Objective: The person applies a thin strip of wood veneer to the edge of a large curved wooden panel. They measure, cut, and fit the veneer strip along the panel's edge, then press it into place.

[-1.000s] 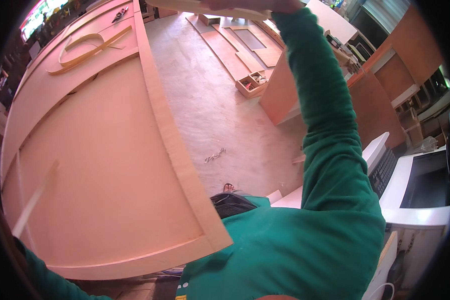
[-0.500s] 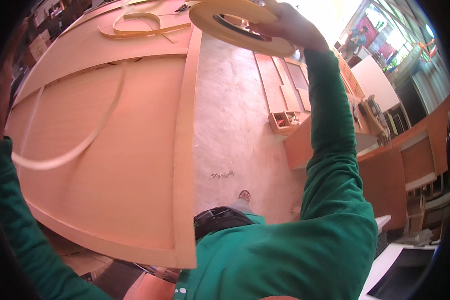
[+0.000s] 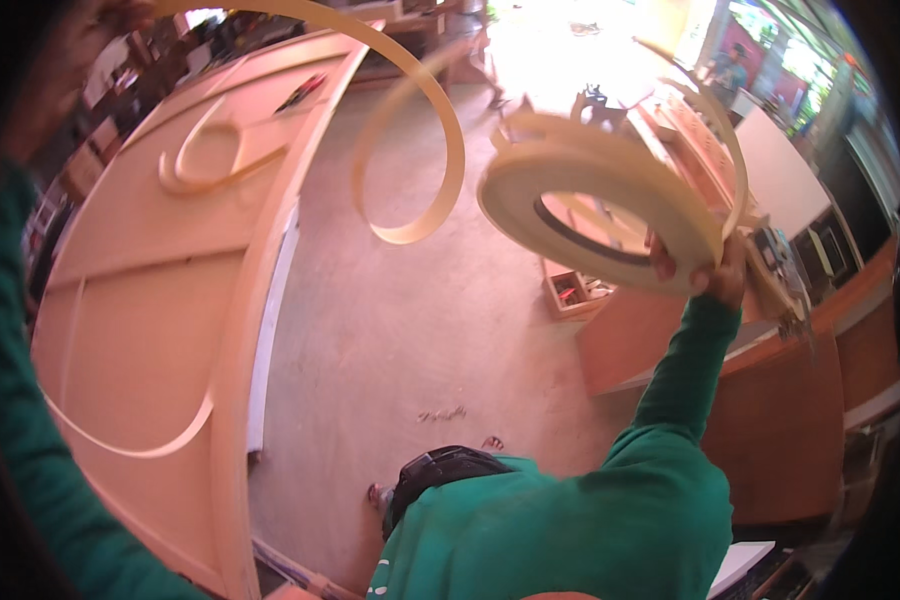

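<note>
- Clearly, the right hand [image 3: 727,278] grips a pale roll [image 3: 510,200].
- Dim left hand [image 3: 60,75]: its grip cannot be told.
- A strip [image 3: 457,150] loops between them.

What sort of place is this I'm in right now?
Most likely a woodworking or furniture workshop: there's a large framed wooden panel on the left, a big roll of pale strip in your right hand, and brown boards on the right.
</note>
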Demonstrator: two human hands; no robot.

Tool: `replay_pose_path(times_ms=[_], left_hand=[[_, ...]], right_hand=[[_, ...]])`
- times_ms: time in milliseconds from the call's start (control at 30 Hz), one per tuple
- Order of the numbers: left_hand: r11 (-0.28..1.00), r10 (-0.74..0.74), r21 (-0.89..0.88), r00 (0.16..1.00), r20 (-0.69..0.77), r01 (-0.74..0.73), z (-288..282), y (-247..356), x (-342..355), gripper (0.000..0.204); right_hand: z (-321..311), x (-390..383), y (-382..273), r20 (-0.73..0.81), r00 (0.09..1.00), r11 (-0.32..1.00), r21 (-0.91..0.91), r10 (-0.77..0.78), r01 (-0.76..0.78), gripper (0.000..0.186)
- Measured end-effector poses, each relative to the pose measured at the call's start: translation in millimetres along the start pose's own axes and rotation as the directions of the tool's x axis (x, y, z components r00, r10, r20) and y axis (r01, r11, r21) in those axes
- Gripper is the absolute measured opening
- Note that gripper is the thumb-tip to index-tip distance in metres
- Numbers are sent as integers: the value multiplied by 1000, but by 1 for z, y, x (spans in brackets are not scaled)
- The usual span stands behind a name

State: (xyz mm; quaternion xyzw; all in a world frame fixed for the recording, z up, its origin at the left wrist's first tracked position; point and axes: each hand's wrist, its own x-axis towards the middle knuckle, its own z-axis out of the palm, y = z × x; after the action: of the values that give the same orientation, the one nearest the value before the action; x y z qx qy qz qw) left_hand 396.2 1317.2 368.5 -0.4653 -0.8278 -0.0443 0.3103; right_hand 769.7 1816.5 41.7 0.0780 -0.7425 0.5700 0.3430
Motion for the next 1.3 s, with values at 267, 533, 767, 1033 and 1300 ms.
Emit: replay_pose_path(times_ms=[267, 533, 767, 1033, 1300], left_hand=[[698, 450, -679, 877, 166, -230, 284, 260, 215, 17], [-128, 819, -976, 574, -5, 174, 516, 533, 144, 26], [-358, 793, -923, 567, -222, 139, 430, 594, 87, 52], [-461, -70, -886, 997, -26, -56, 548, 429, 261, 42], [356, -99, -894, 941, -325, -271, 582, 378, 388, 24]], right_hand=[[-156, -93, -147, -399, 915, 889, -438, -59, -133, 72], [-250, -6, -285, -344, 926, 583, -788, -154, -196, 46], [-346, 59, -321, -498, 847, -17, -860, -185, -510, 40], [-418, 9, -256, -737, 675, -16, -675, -44, -738, 50], [-464, -33, -202, -689, 719, -343, -700, 95, -626, 49]])
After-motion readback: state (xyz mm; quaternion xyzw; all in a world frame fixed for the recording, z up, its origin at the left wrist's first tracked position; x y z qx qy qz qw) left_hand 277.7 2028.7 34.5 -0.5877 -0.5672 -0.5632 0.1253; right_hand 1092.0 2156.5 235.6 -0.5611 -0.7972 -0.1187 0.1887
